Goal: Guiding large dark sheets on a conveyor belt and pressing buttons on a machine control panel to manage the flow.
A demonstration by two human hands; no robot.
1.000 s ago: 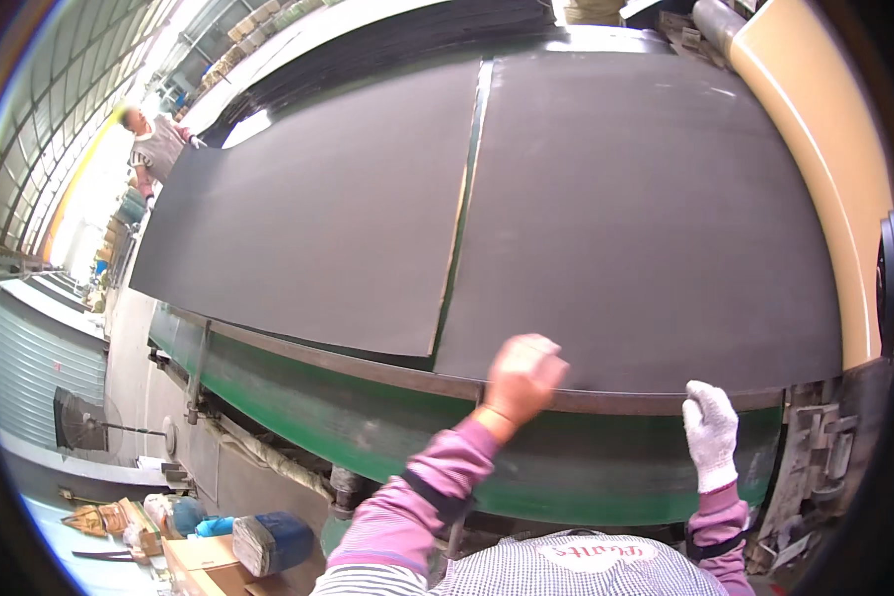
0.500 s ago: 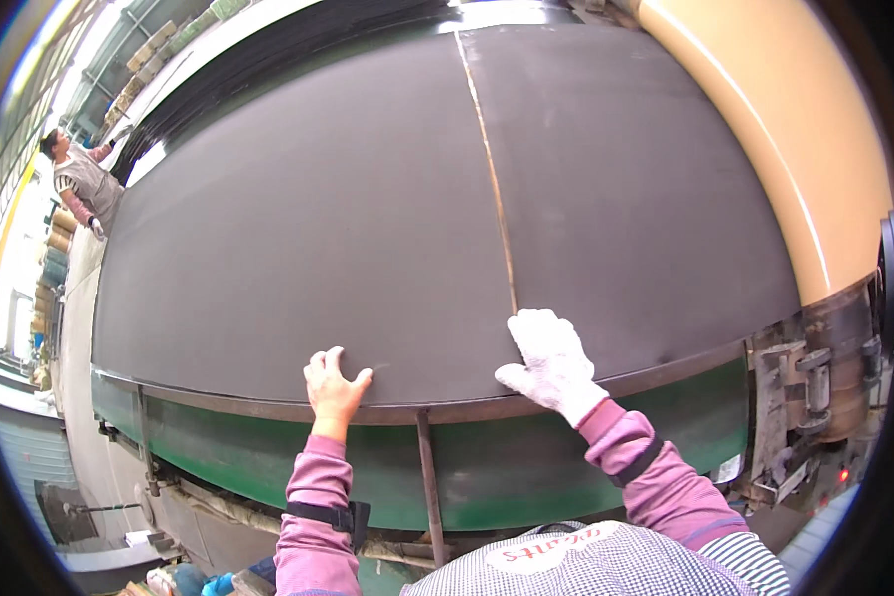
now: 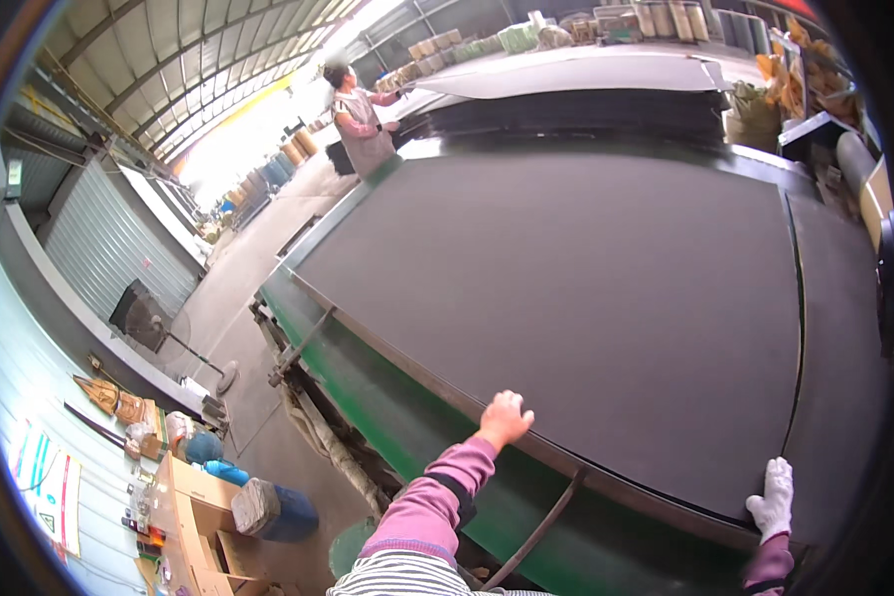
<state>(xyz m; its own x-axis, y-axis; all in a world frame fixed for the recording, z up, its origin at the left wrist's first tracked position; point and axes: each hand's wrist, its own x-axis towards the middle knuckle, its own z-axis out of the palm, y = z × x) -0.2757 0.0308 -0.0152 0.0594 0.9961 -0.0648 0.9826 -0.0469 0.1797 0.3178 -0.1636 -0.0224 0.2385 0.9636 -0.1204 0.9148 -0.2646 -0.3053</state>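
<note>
A large dark grey sheet [image 3: 566,288] lies flat in front of me, its near edge along the metal rail [image 3: 407,368] of a green-sided machine bed [image 3: 368,397]. At that near edge rests my bare left hand [image 3: 507,417], its fingers slightly bent and the thumb apart. My right hand [image 3: 773,499], in a white knitted glove, lies at the sheet's near right corner, fingers extended and thumb out to the side. Beside the glove runs a narrow gap [image 3: 797,298], with a second dark sheet [image 3: 839,328] to its right. Neither hand visibly lifts anything.
A co-worker [image 3: 363,124] stands at the far left, one hand by a grey sheet [image 3: 576,81] on a dark stack [image 3: 576,114]. To my left are a blue container [image 3: 288,512], cardboard boxes [image 3: 194,487] and a standing fan [image 3: 149,318]. Rolls [image 3: 666,20] line the back.
My view has swung left and up, showing more workshop. The sheet and gap sit further right in view. Both hands remain near the sheet's front edge, and the left fingers look less spread.
</note>
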